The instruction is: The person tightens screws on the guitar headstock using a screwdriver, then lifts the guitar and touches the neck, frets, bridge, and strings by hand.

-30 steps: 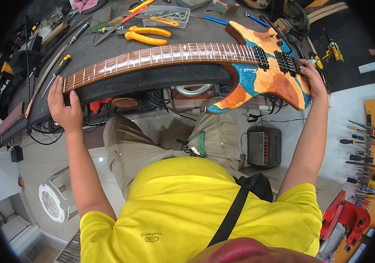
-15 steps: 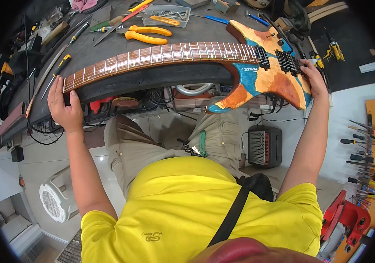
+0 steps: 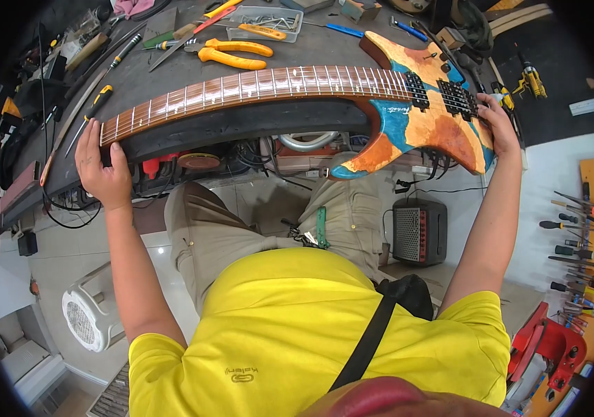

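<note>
An electric guitar (image 3: 443, 128) with a blue, tan and reddish-brown body lies across the front of the dark workbench (image 3: 165, 76), strings up. Its brown neck (image 3: 255, 85) points to the left. My left hand (image 3: 102, 167) grips the neck's far end, fingers behind and thumb in front; no headstock shows past it. At the body's right end my right hand (image 3: 498, 128) is wrapped round the edge, near the black bridge (image 3: 457, 97). Both arms are stretched wide. Just behind the neck lie orange-handled pliers (image 3: 234, 53).
Behind the guitar are a clear plastic box (image 3: 264, 24) of metal bits, screwdrivers (image 3: 99, 102) and a blue-handled tool (image 3: 344, 30). A yellow drill (image 3: 530, 78) is at right, above a tool board (image 3: 592, 257). A small amplifier (image 3: 419, 233) and white stool (image 3: 88, 313) stand below.
Almost nothing differs. The guitar and both hands keep their places, and the view has shifted only very slightly.
</note>
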The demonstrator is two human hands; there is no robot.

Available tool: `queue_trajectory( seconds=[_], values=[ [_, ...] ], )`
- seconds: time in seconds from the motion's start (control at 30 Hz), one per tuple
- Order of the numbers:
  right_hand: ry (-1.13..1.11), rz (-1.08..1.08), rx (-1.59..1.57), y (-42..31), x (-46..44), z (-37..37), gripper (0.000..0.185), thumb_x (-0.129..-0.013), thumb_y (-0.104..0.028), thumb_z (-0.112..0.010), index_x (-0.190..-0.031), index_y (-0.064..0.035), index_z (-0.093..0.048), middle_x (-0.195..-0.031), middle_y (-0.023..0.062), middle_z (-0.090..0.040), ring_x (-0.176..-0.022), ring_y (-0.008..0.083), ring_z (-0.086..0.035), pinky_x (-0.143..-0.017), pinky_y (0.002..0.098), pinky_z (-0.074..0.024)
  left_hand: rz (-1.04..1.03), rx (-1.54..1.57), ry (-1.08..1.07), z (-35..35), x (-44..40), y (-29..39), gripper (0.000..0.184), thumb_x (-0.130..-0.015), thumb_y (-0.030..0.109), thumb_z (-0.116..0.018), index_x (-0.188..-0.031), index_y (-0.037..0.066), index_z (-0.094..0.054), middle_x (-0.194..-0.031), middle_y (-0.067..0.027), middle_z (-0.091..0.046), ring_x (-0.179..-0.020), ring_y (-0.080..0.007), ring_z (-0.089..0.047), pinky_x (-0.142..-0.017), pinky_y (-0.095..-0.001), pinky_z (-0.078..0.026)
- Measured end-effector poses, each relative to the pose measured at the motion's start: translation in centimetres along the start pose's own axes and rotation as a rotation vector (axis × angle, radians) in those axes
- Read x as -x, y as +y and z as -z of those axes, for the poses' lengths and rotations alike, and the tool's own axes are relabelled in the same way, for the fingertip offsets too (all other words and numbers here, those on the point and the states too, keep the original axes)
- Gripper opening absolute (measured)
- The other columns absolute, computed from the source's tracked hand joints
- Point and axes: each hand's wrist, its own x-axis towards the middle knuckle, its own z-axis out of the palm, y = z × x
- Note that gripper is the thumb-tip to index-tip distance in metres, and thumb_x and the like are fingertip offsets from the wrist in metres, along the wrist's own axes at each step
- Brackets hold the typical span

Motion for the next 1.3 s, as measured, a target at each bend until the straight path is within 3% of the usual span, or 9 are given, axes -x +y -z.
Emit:
queue_trajectory(
  seconds=[0.27, 0.43, 0.63, 0.77, 0.83, 0.97, 1.13, 1.23, 1.3],
  values=[
    [0.005, -0.013, 0.081, 0.0, -0.3, 0.2, 0.045, -0.094, -0.016, -0.061, -0.137, -0.0042, -0.055, -0.107, 0.0012, -0.063, -0.093, 0.0084, -0.056, -0.085, 0.0231, -0.0472, -0.007, 0.010, 0.002, -0.1, 0.0, 0.0, 0.046, -0.088, 0.013, -0.065, -0.133, 0.002, -0.068, -0.135, -0.0152, -0.068, -0.125, -0.0342, -0.062, -0.109, -0.0433, -0.045],
    [-0.007, 0.035, 0.067, 0.8, -0.6, 1.0, 0.040, -0.093, -0.016, -0.063, -0.131, -0.0050, -0.061, -0.099, -0.0027, -0.059, -0.086, 0.0067, -0.051, -0.077, 0.0218, -0.0441, -0.020, 0.008, -0.018, 0.1, -0.2, 0.0, 0.047, -0.087, 0.013, -0.065, -0.132, 0.001, -0.068, -0.134, -0.0157, -0.068, -0.125, -0.0348, -0.062, -0.110, -0.0432, -0.045],
    [0.020, 0.010, 0.057, 0.2, -0.2, 0.4, 0.046, -0.093, -0.016, -0.060, -0.137, -0.0021, -0.055, -0.113, 0.0058, -0.063, -0.101, 0.0126, -0.060, -0.091, 0.0266, -0.0476, -0.030, 0.003, -0.026, -0.2, 0.0, -0.5, 0.046, -0.090, 0.012, -0.063, -0.134, 0.001, -0.067, -0.136, -0.0156, -0.067, -0.126, -0.0337, -0.061, -0.110, -0.0430, -0.044],
    [0.016, -0.001, 0.072, 0.5, -0.5, 0.7, 0.047, -0.094, -0.017, -0.061, -0.138, -0.0026, -0.054, -0.114, 0.0053, -0.062, -0.102, 0.0118, -0.060, -0.092, 0.0262, -0.0476, -0.024, -0.009, -0.038, -0.1, 0.0, -0.4, 0.046, -0.091, 0.014, -0.062, -0.135, 0.002, -0.066, -0.138, -0.0150, -0.066, -0.128, -0.0330, -0.060, -0.112, -0.0426, -0.043],
    [0.017, -0.004, 0.119, 0.3, -0.6, 0.7, 0.042, -0.094, -0.018, -0.064, -0.134, -0.0081, -0.058, -0.110, 0.0022, -0.065, -0.100, 0.0102, -0.061, -0.089, 0.0263, -0.0497, -0.023, -0.009, -0.038, -0.1, 0.0, -0.5, 0.046, -0.091, 0.014, -0.062, -0.136, 0.002, -0.066, -0.138, -0.0149, -0.066, -0.128, -0.0329, -0.060, -0.112, -0.0426, -0.043],
    [0.048, 0.017, 0.075, 0.1, 0.0, 0.2, 0.042, -0.094, -0.018, -0.065, -0.134, -0.0076, -0.057, -0.109, 0.0020, -0.065, -0.101, 0.0100, -0.061, -0.089, 0.0259, -0.0496, -0.027, -0.009, -0.034, -0.2, 0.0, -0.5, 0.046, -0.091, 0.014, -0.063, -0.135, 0.002, -0.066, -0.138, -0.0151, -0.066, -0.128, -0.0333, -0.060, -0.112, -0.0427, -0.043],
    [-0.005, 0.053, 0.129, 0.7, -0.6, 0.8, 0.039, -0.094, -0.020, -0.068, -0.130, -0.0056, -0.061, -0.100, -0.0009, -0.062, -0.087, 0.0083, -0.056, -0.080, 0.0236, -0.0476, -0.027, -0.043, -0.052, 0.1, -0.4, 0.2, 0.048, -0.089, 0.014, -0.066, -0.136, 0.001, -0.065, -0.138, -0.0177, -0.065, -0.127, -0.0346, -0.060, -0.111, -0.0434, -0.043],
    [0.023, 0.067, 0.085, 1.4, -0.7, 0.6, 0.038, -0.095, -0.019, -0.067, -0.129, -0.0043, -0.062, -0.097, -0.0029, -0.060, -0.084, 0.0066, -0.052, -0.075, 0.0219, -0.0449, 0.006, -0.069, -0.087, 1.1, -1.4, 2.0, 0.055, -0.087, 0.013, -0.070, -0.140, 0.002, -0.059, -0.143, -0.0190, -0.060, -0.134, -0.0369, -0.052, -0.113, -0.0456, -0.037],
    [0.030, 0.067, 0.083, 1.9, -0.9, 0.7, 0.038, -0.095, -0.019, -0.066, -0.130, -0.0057, -0.062, -0.098, -0.0035, -0.060, -0.083, 0.0063, -0.051, -0.075, 0.0216, -0.0439, -0.012, 0.016, -0.073, 1.1, -1.5, 2.7, 0.041, -0.091, 0.013, -0.071, -0.129, 0.005, -0.060, -0.145, -0.0180, -0.058, -0.139, -0.0394, -0.046, -0.118, -0.0486, -0.029]
  ],
)
